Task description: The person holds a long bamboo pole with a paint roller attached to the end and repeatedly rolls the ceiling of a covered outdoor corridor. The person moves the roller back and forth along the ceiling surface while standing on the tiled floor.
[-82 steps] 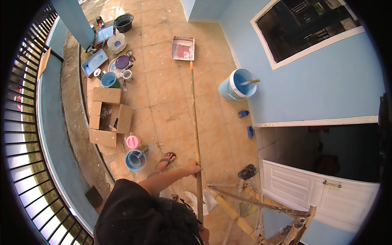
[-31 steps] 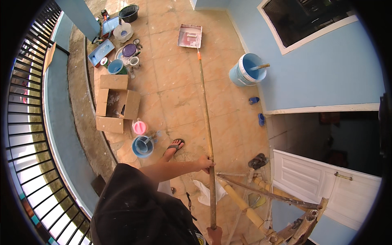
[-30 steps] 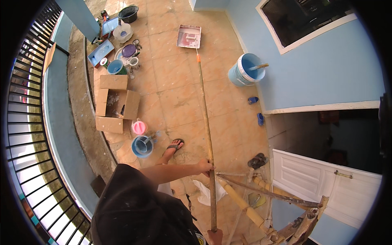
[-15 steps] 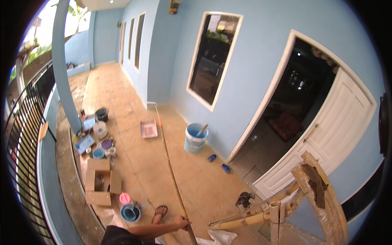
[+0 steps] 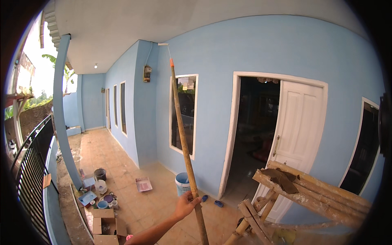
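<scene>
My left hand [image 5: 188, 201] is closed around a long bamboo pole [image 5: 186, 159], which rises from the lower edge toward the ceiling. An orange handle [image 5: 172, 62] at its upper end carries a white paint roller [image 5: 163, 44], raised near where the light blue wall [image 5: 212, 49] meets the white ceiling [image 5: 208, 7]; I cannot tell if it touches. My right hand is out of view. A paint tray [image 5: 143, 184] lies on the tiled floor, and a blue-and-white bucket [image 5: 182, 181] stands against the wall behind the pole.
A bamboo scaffold [image 5: 310, 196] stands at lower right before a half-open white door [image 5: 302, 122]. Cardboard box [image 5: 98, 228], several paint containers [image 5: 103, 204] and blue slippers [image 5: 218, 203] are on the floor. A black railing [image 5: 32, 163] and blue pillar [image 5: 63, 106] line the left.
The roller has been lifted out of the tray and raised high toward the ceiling. My view has tilted up from the floor to wall and ceiling; my right hand has left the frame.
</scene>
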`<action>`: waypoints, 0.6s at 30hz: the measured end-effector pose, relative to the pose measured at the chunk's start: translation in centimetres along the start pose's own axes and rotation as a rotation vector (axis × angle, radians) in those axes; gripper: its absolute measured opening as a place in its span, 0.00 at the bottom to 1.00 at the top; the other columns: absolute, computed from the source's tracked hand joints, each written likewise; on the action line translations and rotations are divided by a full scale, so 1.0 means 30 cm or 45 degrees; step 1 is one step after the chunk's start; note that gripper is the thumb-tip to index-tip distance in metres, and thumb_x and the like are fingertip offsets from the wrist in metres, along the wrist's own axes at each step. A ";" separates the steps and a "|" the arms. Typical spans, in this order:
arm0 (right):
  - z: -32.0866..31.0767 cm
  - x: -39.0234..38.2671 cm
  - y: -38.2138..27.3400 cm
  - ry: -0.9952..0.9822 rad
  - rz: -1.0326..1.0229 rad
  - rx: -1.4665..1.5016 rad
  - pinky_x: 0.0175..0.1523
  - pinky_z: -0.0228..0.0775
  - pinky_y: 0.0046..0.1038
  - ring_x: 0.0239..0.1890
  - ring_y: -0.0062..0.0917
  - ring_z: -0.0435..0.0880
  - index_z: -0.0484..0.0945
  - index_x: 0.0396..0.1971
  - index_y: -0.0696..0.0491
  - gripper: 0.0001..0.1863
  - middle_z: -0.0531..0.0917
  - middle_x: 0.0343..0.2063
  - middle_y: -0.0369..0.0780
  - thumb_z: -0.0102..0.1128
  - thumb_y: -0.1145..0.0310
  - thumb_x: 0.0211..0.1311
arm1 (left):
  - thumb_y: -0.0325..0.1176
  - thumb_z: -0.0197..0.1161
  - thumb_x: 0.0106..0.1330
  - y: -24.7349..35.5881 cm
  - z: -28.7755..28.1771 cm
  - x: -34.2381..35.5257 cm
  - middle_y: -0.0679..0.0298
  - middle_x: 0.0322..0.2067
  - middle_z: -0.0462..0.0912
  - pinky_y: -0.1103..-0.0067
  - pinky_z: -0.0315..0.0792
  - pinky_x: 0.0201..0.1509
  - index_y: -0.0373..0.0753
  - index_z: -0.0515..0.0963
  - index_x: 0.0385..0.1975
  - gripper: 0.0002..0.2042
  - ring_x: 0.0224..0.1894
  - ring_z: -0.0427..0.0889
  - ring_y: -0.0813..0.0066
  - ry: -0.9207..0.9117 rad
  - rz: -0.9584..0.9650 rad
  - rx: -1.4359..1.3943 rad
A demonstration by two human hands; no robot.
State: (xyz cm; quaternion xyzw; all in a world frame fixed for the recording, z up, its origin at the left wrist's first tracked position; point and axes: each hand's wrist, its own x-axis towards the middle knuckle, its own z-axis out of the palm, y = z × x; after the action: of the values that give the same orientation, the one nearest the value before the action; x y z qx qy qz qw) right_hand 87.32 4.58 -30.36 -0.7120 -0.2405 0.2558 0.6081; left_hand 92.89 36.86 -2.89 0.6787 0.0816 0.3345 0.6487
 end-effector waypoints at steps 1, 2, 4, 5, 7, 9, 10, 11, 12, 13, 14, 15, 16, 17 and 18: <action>-0.003 0.000 -0.029 0.020 -0.030 0.013 0.32 0.67 0.34 0.29 0.23 0.76 0.81 0.34 0.60 0.16 0.79 0.22 0.37 0.70 0.61 0.59 | 0.30 0.66 0.70 0.078 0.029 0.021 0.55 0.39 0.85 0.74 0.84 0.42 0.24 0.70 0.57 0.21 0.41 0.86 0.71 -0.027 0.074 0.028; -0.010 0.009 -0.072 0.090 -0.011 -0.020 0.30 0.64 0.33 0.26 0.22 0.72 0.80 0.33 0.59 0.17 0.76 0.20 0.36 0.72 0.59 0.57 | 0.30 0.66 0.70 0.154 0.061 0.041 0.55 0.39 0.85 0.75 0.83 0.41 0.25 0.67 0.60 0.24 0.41 0.86 0.71 -0.043 0.088 0.037; -0.042 0.001 -0.186 0.110 -0.076 -0.040 0.29 0.62 0.31 0.26 0.21 0.69 0.79 0.35 0.57 0.17 0.73 0.21 0.32 0.74 0.60 0.59 | 0.30 0.65 0.71 0.304 0.127 0.064 0.55 0.38 0.85 0.76 0.82 0.40 0.28 0.58 0.68 0.31 0.40 0.86 0.71 -0.036 0.162 -0.014; -0.059 -0.006 -0.253 0.123 -0.112 -0.049 0.29 0.61 0.30 0.26 0.21 0.68 0.78 0.37 0.57 0.18 0.71 0.21 0.30 0.74 0.60 0.59 | 0.29 0.65 0.71 0.378 0.160 0.066 0.54 0.37 0.85 0.76 0.81 0.39 0.30 0.53 0.72 0.35 0.38 0.87 0.70 -0.036 0.261 -0.098; -0.060 -0.041 -0.374 0.188 -0.180 -0.066 0.29 0.62 0.28 0.25 0.20 0.67 0.76 0.38 0.57 0.16 0.70 0.23 0.29 0.74 0.65 0.60 | 0.29 0.64 0.72 0.515 0.206 0.065 0.54 0.36 0.85 0.76 0.82 0.38 0.33 0.43 0.75 0.40 0.34 0.87 0.69 -0.052 0.361 -0.129; -0.054 -0.063 -0.474 0.210 -0.222 -0.023 0.29 0.62 0.28 0.25 0.20 0.66 0.75 0.39 0.57 0.16 0.70 0.24 0.29 0.74 0.67 0.60 | 0.28 0.63 0.72 0.631 0.239 0.076 0.53 0.37 0.85 0.74 0.82 0.38 0.36 0.44 0.76 0.40 0.32 0.88 0.66 -0.118 0.391 -0.082; -0.061 -0.075 -0.518 0.199 -0.203 -0.021 0.29 0.62 0.28 0.25 0.20 0.67 0.75 0.39 0.56 0.16 0.70 0.24 0.29 0.74 0.67 0.60 | 0.28 0.63 0.72 0.681 0.253 0.083 0.53 0.37 0.85 0.73 0.82 0.39 0.37 0.44 0.77 0.39 0.31 0.88 0.65 -0.154 0.430 -0.064; -0.070 -0.090 -0.557 0.190 -0.183 -0.019 0.29 0.62 0.27 0.25 0.19 0.67 0.75 0.39 0.56 0.16 0.70 0.25 0.29 0.74 0.67 0.59 | 0.28 0.63 0.72 0.726 0.270 0.088 0.53 0.37 0.85 0.73 0.83 0.39 0.37 0.44 0.77 0.40 0.31 0.88 0.65 -0.187 0.456 -0.075; -0.074 -0.101 -0.594 0.181 -0.166 -0.015 0.29 0.63 0.27 0.25 0.19 0.67 0.75 0.40 0.56 0.17 0.70 0.25 0.29 0.74 0.67 0.59 | 0.28 0.63 0.72 0.768 0.286 0.094 0.53 0.37 0.85 0.73 0.83 0.39 0.37 0.43 0.77 0.40 0.31 0.88 0.65 -0.222 0.485 -0.084; -0.075 -0.112 -0.628 0.198 -0.155 0.029 0.28 0.63 0.27 0.25 0.19 0.67 0.75 0.40 0.55 0.17 0.70 0.25 0.29 0.75 0.67 0.59 | 0.27 0.63 0.72 0.806 0.302 0.100 0.52 0.38 0.85 0.73 0.83 0.39 0.37 0.43 0.77 0.40 0.30 0.88 0.65 -0.249 0.509 -0.087; -0.075 -0.125 -0.659 0.214 -0.142 0.073 0.28 0.63 0.26 0.24 0.18 0.68 0.75 0.40 0.55 0.17 0.70 0.24 0.30 0.75 0.67 0.59 | 0.26 0.63 0.71 0.838 0.319 0.103 0.52 0.38 0.86 0.72 0.83 0.40 0.36 0.43 0.77 0.40 0.31 0.88 0.65 -0.254 0.514 -0.088; -0.077 -0.135 -0.689 0.229 -0.128 0.118 0.27 0.62 0.26 0.24 0.18 0.68 0.75 0.40 0.54 0.17 0.71 0.24 0.30 0.75 0.66 0.59 | 0.26 0.62 0.71 0.869 0.331 0.107 0.52 0.38 0.86 0.72 0.83 0.40 0.35 0.43 0.77 0.40 0.30 0.88 0.66 -0.259 0.538 -0.068; -0.081 -0.140 -0.719 0.230 -0.155 0.115 0.27 0.62 0.26 0.24 0.17 0.68 0.74 0.38 0.54 0.16 0.71 0.23 0.30 0.75 0.67 0.59 | 0.26 0.62 0.71 0.896 0.342 0.113 0.52 0.38 0.86 0.72 0.83 0.40 0.35 0.43 0.77 0.40 0.30 0.88 0.66 -0.261 0.557 -0.044; -0.087 -0.144 -0.748 0.231 -0.182 0.114 0.26 0.62 0.25 0.23 0.17 0.68 0.74 0.37 0.54 0.16 0.71 0.23 0.29 0.75 0.67 0.59 | 0.26 0.62 0.71 0.920 0.352 0.118 0.52 0.37 0.86 0.72 0.83 0.40 0.34 0.44 0.77 0.40 0.30 0.88 0.66 -0.265 0.575 -0.019; -0.090 -0.146 -0.777 0.236 -0.213 0.116 0.26 0.62 0.25 0.23 0.17 0.68 0.74 0.35 0.54 0.15 0.71 0.22 0.29 0.75 0.67 0.59 | 0.26 0.62 0.71 0.943 0.358 0.122 0.53 0.37 0.86 0.72 0.83 0.40 0.33 0.45 0.77 0.39 0.30 0.87 0.66 -0.258 0.600 -0.010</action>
State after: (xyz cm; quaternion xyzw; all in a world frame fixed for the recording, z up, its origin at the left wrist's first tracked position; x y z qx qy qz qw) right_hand 85.06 3.09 -6.64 -0.6816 -0.2299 0.1480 0.6787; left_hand 92.56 25.88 25.55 0.7065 -0.1457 0.4071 0.5603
